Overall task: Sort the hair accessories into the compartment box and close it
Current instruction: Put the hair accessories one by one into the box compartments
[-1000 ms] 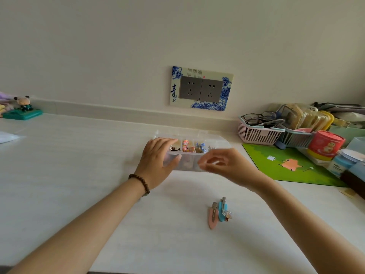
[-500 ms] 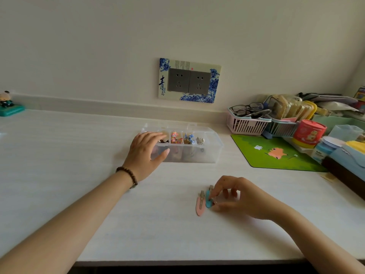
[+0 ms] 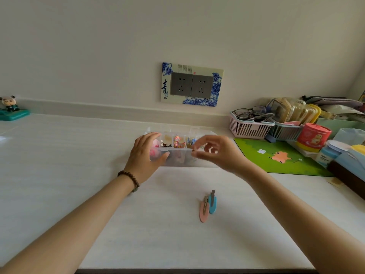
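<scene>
The clear compartment box (image 3: 177, 160) stands open on the white table, with small colourful hair accessories in its compartments. My left hand (image 3: 145, 156) grips the box's left end, thumb on the front wall. My right hand (image 3: 216, 153) hovers over the box's right half, thumb and forefinger pinched on a tiny hair accessory that is mostly hidden. A pink hair clip (image 3: 203, 212) and a blue hair clip (image 3: 213, 204) lie side by side on the table, nearer to me than the box.
A green mat (image 3: 276, 157) lies right of the box. Behind it are a pink basket with glasses (image 3: 248, 129), a red tin (image 3: 314, 136) and more clutter. A panda figure (image 3: 9, 107) sits far left. A wall socket (image 3: 191, 85) is above the box.
My right hand picked the small accessory from beside the blue clip and rose to the box. My left hand stayed on the box.
</scene>
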Motion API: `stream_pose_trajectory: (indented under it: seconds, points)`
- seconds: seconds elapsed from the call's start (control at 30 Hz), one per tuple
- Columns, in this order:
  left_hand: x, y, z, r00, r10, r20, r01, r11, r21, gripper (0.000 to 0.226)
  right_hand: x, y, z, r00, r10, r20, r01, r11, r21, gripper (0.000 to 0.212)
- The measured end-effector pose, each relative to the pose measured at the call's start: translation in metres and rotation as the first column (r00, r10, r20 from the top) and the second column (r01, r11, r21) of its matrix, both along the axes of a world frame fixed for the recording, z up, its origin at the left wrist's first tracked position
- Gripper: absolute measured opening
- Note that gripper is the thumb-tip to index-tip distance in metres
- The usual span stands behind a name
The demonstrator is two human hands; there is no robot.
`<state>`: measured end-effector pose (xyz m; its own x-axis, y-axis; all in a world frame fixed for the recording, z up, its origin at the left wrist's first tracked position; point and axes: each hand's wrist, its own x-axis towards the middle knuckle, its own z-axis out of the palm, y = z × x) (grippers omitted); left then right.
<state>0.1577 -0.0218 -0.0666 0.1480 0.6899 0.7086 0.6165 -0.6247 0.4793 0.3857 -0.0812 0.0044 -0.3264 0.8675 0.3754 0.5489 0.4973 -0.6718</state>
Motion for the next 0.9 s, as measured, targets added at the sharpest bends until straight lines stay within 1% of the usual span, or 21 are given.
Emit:
stream_pose_trajectory:
  seconds: [0.07, 0.13, 0.3, 0.43, 0.5, 0.6, 0.63, 0.7, 0.8, 0.9]
  points:
    - [-0.001, 0.0, 0.0, 0.999, -0.008, 0.041, 0.01, 0.999, -0.047, 0.056, -0.016, 0.024, 0.01, 0.999, -0.024, 0.031, 0.022, 0.999, 0.047, 0.015]
    - [-0.002, 0.0, 0.001, 0.998, -0.013, 0.055, 0.017, 0.997, -0.072, 0.056, -0.033, 0.046, 0.016, 0.998, -0.036, 0.049, 0.033, 0.998, 0.059, 0.017]
    - [0.0, -0.002, 0.002, 0.997, -0.026, 0.069, 0.034, 0.992, -0.119, 0.055, -0.058, 0.083, 0.012, 0.993, -0.062, 0.104, 0.063, 0.998, 0.0, 0.019]
    - [0.0, -0.003, 0.002, 0.997, -0.033, 0.068, 0.041, 0.993, -0.114, 0.054, -0.059, 0.093, 0.008, 0.985, -0.078, 0.152, 0.082, 0.996, -0.023, 0.025]
    - [0.0, -0.003, 0.002, 0.997, -0.036, 0.072, 0.044, 0.993, -0.113, 0.054, -0.056, 0.09, 0.007, 0.988, -0.091, 0.124, 0.094, 0.995, -0.021, 0.026]
    - [0.0, -0.003, 0.001, 0.997, -0.034, 0.067, 0.04, 0.994, -0.101, 0.054, -0.049, 0.074, 0.01, 0.995, -0.092, 0.024, 0.091, 0.995, 0.032, 0.021]
    - [-0.001, -0.002, 0.001, 0.997, -0.033, 0.064, 0.039, 0.995, -0.094, 0.054, -0.045, 0.065, 0.011, 0.998, -0.07, 0.003, 0.07, 0.997, 0.043, 0.02]
    - [-0.001, -0.001, 0.0, 0.998, -0.03, 0.06, 0.034, 0.996, -0.076, 0.055, -0.036, 0.041, 0.012, 1.0, 0.007, 0.006, -0.007, 0.999, 0.038, 0.017]
    - [-0.001, 0.0, -0.001, 0.998, -0.021, 0.057, 0.025, 0.998, -0.065, 0.063, -0.013, 0.005, 0.005, 0.991, 0.106, 0.087, -0.098, 0.992, -0.083, 0.014]
    - [0.0, -0.001, -0.002, 0.999, -0.022, 0.044, 0.025, 0.998, -0.053, 0.067, 0.016, -0.017, -0.008, 0.959, 0.115, 0.258, -0.067, 0.98, -0.186, 0.023]
